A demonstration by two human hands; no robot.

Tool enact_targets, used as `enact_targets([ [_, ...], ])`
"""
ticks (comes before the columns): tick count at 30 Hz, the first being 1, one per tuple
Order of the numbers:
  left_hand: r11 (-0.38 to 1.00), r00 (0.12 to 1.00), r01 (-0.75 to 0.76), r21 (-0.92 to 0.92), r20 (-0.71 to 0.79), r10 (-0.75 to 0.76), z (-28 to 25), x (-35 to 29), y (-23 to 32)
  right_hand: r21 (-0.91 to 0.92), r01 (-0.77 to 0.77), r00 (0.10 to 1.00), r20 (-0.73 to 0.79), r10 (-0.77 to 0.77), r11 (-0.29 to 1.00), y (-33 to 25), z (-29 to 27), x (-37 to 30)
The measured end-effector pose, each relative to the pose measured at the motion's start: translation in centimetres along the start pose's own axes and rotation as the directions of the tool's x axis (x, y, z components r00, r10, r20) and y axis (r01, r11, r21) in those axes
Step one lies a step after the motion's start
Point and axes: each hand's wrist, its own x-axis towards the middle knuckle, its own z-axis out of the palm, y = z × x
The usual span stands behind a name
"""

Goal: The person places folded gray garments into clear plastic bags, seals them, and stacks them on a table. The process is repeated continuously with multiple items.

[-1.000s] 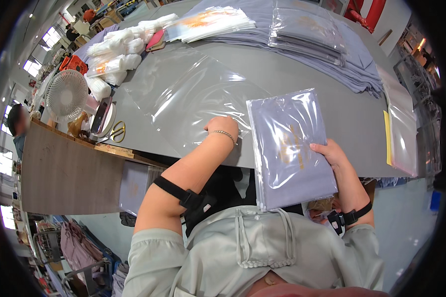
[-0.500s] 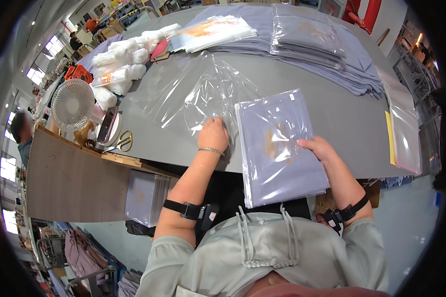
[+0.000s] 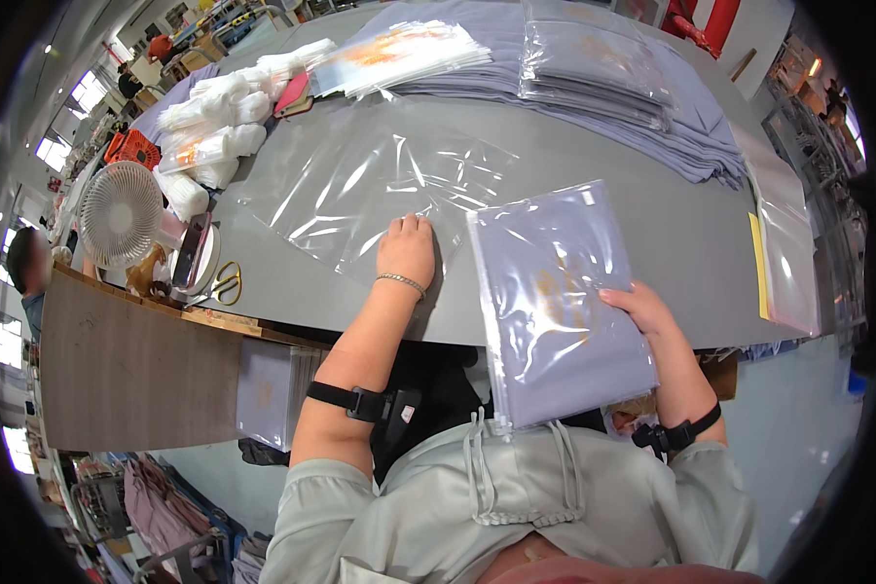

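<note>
My right hand (image 3: 640, 313) grips the right edge of a clear zip bag (image 3: 569, 360) with a folded lavender-grey cloth inside, its thumb on top and its other fingers hidden underneath. Golden print shows through the glossy plastic. This packet is tilted, its near end over my lap. Left of it, my left hand (image 3: 406, 255) is closed at the near edge of a clear plastic sheet or flat bag (image 3: 331, 209), knuckles up; its fingertips are partly hidden. The clear plastic lies spread and wrinkled over the grey table (image 3: 672, 234).
Stacked packets (image 3: 594, 68) and lavender cloths (image 3: 706, 146) lie at the far side, beside printed bags (image 3: 409, 58). Rolled white bundles (image 3: 229, 107), a fan (image 3: 122, 216) and scissors (image 3: 226, 282) are at left. Clear film (image 3: 784, 234) hangs at the right edge.
The plastic sheet has flattened out and spread on the table, where it was bunched up near my left hand. The packet in my right hand has come slightly nearer to me.
</note>
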Motion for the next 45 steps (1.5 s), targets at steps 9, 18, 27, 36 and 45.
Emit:
enact_targets([
  [9, 0.905, 0.992, 0.104, -0.412, 0.112, -0.063, 0.8, 3.7, -0.7, 0.098, 0.343, 0.939, -0.002, -0.345, 0.934, -2.6, -0.4, -3.9],
  [18, 0.936, 0.976, -0.147, -0.319, 0.108, 0.190, -2.0, 2.9, 0.1, 0.179, 0.030, 0.996, 0.082, -0.046, 0.983, -1.6, 2.1, 3.6],
  [27, 0.933, 0.978, 0.209, -0.293, 0.075, -0.195, 0.4, -4.5, -0.3, 0.396, -0.038, 0.994, 0.106, -0.004, 0.917, -4.9, 5.7, 11.5],
  [36, 0.938, 0.972, 0.124, -0.325, -0.150, -0.180, -0.4, -7.6, -0.6, 0.379, 0.129, 0.980, -0.192, -0.059, 0.916, -2.9, 7.4, 11.0],
  [45, 0.899, 0.880, -0.222, -0.377, -0.475, 0.018, -1.0, -8.1, -1.4, -0.074, 0.293, 0.868, -0.398, -0.297, 0.953, -1.6, 7.5, 9.7],
])
